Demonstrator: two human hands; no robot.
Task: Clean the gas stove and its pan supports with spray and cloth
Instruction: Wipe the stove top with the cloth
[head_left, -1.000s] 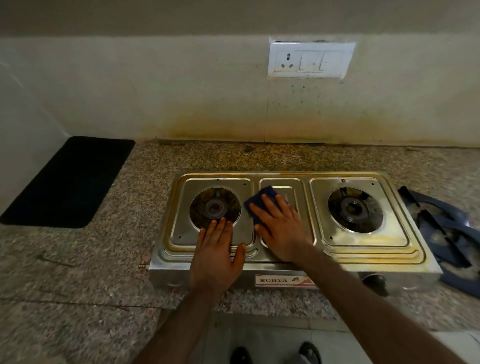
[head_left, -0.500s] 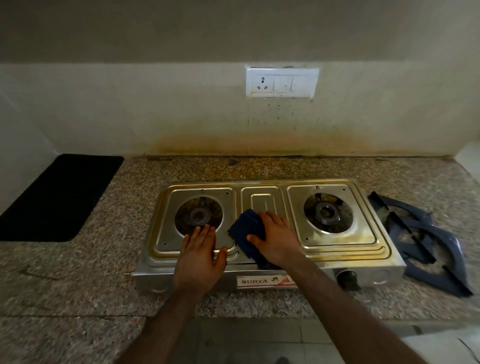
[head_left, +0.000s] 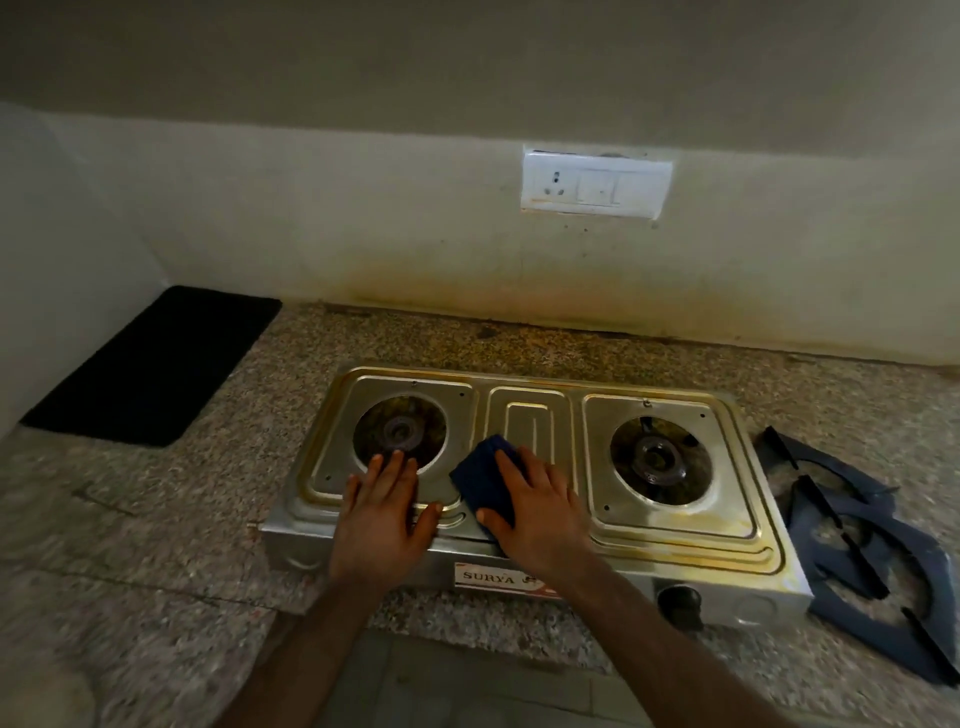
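- Right grip presses the blue cloth flat-fingered on the gas stove, centre front; left grip rests open beside it.
- Pan supports lie off the stove's right on the desk, seemingly still uncleaned.
- Yellow staining remains around the stove's right burner; no spray visible.

stove: glossy steel | cloth: matt fabric | counter: speckled stone

Left hand, bare, no ring or watch, right hand, bare, no ring or watch, both forearms uncovered to frame edge, no sleeves, short fingernails
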